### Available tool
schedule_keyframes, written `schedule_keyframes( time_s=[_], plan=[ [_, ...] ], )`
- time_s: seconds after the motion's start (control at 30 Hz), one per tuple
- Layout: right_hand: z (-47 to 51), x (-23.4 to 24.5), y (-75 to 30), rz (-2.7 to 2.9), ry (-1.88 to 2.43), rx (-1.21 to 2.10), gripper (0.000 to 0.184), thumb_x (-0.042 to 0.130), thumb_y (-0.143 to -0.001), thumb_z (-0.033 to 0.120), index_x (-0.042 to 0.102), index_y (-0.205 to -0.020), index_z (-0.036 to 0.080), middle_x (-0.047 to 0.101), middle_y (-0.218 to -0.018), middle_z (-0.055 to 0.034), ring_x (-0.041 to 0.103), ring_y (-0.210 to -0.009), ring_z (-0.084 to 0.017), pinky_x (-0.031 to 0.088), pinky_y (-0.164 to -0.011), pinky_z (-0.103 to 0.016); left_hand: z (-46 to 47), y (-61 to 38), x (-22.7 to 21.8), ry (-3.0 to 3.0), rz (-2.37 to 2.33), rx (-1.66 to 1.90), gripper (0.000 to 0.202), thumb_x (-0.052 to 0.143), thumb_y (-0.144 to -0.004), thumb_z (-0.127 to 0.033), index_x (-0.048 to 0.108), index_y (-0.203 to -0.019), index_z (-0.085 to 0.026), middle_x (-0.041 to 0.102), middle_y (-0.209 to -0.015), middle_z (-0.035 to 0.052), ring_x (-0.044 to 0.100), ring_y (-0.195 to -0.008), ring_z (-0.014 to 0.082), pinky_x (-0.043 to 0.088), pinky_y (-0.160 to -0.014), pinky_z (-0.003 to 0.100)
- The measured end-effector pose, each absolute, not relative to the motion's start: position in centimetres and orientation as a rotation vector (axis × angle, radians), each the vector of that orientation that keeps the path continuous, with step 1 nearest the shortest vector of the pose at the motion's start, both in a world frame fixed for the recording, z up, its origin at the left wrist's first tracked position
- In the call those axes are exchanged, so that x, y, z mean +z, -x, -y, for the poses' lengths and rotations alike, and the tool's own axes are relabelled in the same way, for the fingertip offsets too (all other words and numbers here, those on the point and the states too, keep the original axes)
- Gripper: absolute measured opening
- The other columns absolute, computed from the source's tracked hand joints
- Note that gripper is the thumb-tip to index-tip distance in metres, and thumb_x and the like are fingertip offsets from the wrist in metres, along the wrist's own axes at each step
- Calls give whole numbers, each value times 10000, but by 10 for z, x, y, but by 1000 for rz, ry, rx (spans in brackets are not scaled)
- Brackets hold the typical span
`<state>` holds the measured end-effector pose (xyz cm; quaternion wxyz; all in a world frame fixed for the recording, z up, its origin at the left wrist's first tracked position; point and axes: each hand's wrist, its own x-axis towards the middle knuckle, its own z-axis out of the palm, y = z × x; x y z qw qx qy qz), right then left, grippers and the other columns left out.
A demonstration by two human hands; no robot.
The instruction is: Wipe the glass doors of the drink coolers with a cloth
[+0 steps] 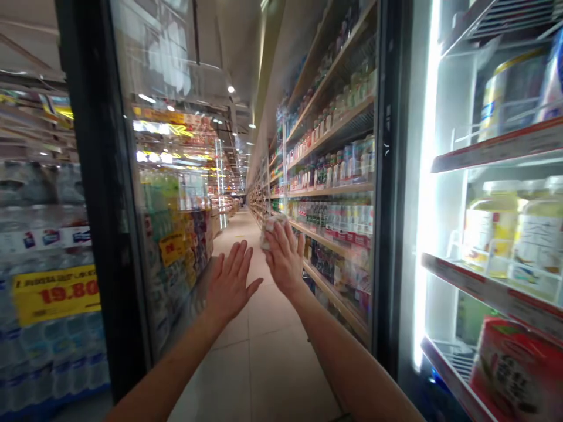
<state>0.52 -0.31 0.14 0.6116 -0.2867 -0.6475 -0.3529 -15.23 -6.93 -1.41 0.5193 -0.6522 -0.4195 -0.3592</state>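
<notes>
A glass door (pixel 185 146) with a black frame stands swung out in front of me, the aisle showing through it. My right hand (pixel 284 255) presses a crumpled whitish cloth (pixel 267 231) toward the pane, its fingers lying over the cloth. To its left, my left hand (pixel 231 278) holds nothing. Its fingers are straight and the thumb stands apart, with the palm facing the glass. Whether the left palm touches the pane, I cannot tell.
On the right is a lit cooler with shelves (pixel 497 155), holding yellow-labelled bottles (pixel 492 228) and a red pack (pixel 519 369). Stacked water bottles (pixel 53 351) with a yellow price sign (pixel 57 295) stand at left. Through the glass show stocked shelves and the tiled floor (pixel 229 363).
</notes>
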Motion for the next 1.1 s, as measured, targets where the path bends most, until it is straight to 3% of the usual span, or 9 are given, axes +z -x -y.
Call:
schedule_keyframes(
  time_s=[0.13, 0.23, 0.33, 0.47, 0.67, 0.77, 0.9, 1.1],
  plan=[
    [-32, -7, -100, 1235, 739, -854, 451, 368, -921, 257, 387, -1370, 223, 415, -1417, -126, 264, -1378, -243, 223, -1077, -548, 69, 147, -14, 1559, 1048, -830, 777, 453, -866, -485, 71, -1456, -154, 362, -1433, 138, 268, -1365, 228, 132, -1136, 420],
    [-39, -2, -118, 1071, 793, -725, 473, 350, -918, 240, 362, -1387, 173, 352, -1445, -178, 233, -1385, -289, 272, -1027, -601, 68, 144, -15, 1546, 1076, -815, 783, 451, -868, -479, 62, -1455, -136, 348, -1437, 152, 246, -1373, 235, 116, -1138, 434],
    [-21, -1, -76, 1264, 690, -783, 486, 386, -907, 238, 355, -1392, 224, 342, -1463, -124, 166, -1408, -258, 259, -1065, -552, 68, 144, -17, 1541, 1077, -835, 769, 444, -873, -476, 71, -1455, -139, 336, -1443, 154, 231, -1378, 237, 118, -1136, 440],
    [-9, -11, -48, 1599, 559, -905, 469, 422, -892, 215, 407, -1356, 283, 425, -1423, -45, 189, -1405, -210, 195, -1124, -469, 70, 146, -16, 1556, 1059, -854, 747, 431, -879, -477, 80, -1455, -156, 337, -1445, 142, 252, -1371, 237, 127, -1133, 434],
    [-41, -17, -124, 1062, 791, -727, 480, 342, -916, 223, 361, -1394, 181, 344, -1457, -143, 219, -1391, -280, 260, -1055, -589, 72, 139, -17, 1551, 1075, -844, 779, 446, -872, -470, 51, -1453, -134, 318, -1448, 168, 254, -1369, 264, 125, -1124, 466],
    [-33, -21, -102, 1171, 721, -737, 504, 336, -909, 191, 322, -1413, 189, 308, -1479, -123, 180, -1403, -270, 273, -1065, -571, 70, 136, -22, 1531, 1104, -856, 765, 435, -878, -468, 52, -1451, -139, 329, -1443, 170, 261, -1366, 267, 131, -1118, 475],
    [-21, -36, -75, 1538, 533, -848, 525, 372, -890, 145, 339, -1400, 263, 405, -1434, -59, 209, -1399, -214, 279, -1099, -474, 72, 140, -36, 1546, 1137, -854, 696, 405, -891, -465, 119, -1448, -160, 367, -1430, 145, 277, -1362, 241, 146, -1120, 448],
    [-32, -44, -104, 1067, 794, -621, 494, 308, -912, 200, 344, -1404, 174, 301, -1480, -135, 181, -1400, -289, 248, -1069, -603, 77, 141, -55, 1558, 1151, -819, 655, 416, -890, -440, 214, -1432, -133, 389, -1415, 153, 265, -1367, 245, 157, -1119, 459]
  ],
)
